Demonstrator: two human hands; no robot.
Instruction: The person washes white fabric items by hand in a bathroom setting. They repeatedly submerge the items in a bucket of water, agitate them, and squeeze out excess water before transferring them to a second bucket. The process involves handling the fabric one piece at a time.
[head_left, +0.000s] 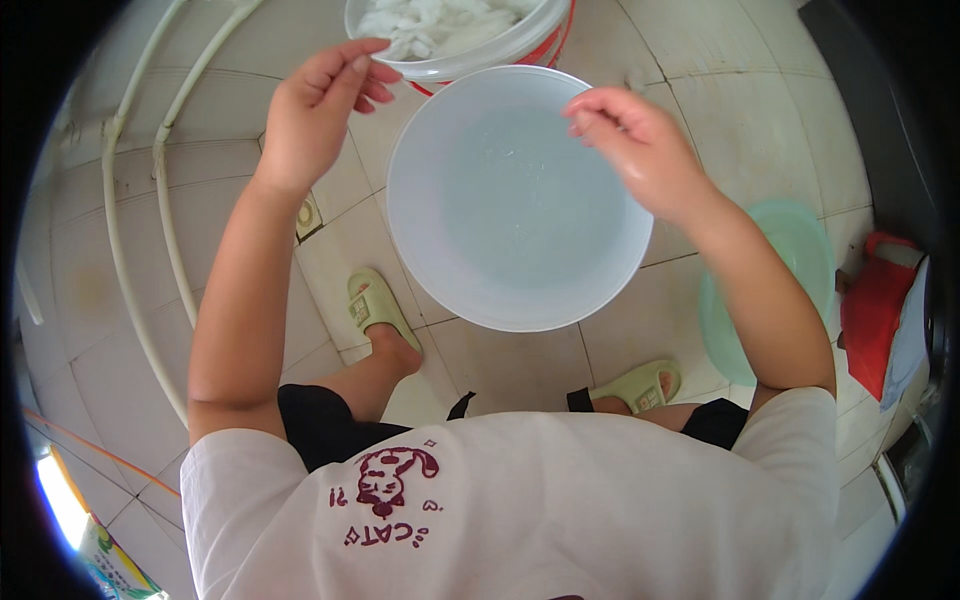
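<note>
Directly before me stands a white round plastic bucket (420, 172) with clear, faintly bluish liquid in its bottom. My left hand (330, 90) hovers up and left of it, fingers loosely bent and nothing visible in them. Its fingertips overlap the near rim of a second bucket (465, 66), white with red on its side. That one holds white, fluffy, bunched material (442, 26), perhaps cloth or cotton. Over the right side of the nearer bucket is my right hand (630, 142), looking wet, with curled fingers and no object showing; whether it touches the rim is unclear.
A pale green plastic basin (787, 247) lies on the tiled floor (510, 367), partly behind my right forearm. Farther right are a red dustpan-like object (874, 322) and a dark cabinet-like surface (892, 120). White pipes (165, 210) run along the left wall. My slippered feet flank the nearer bucket.
</note>
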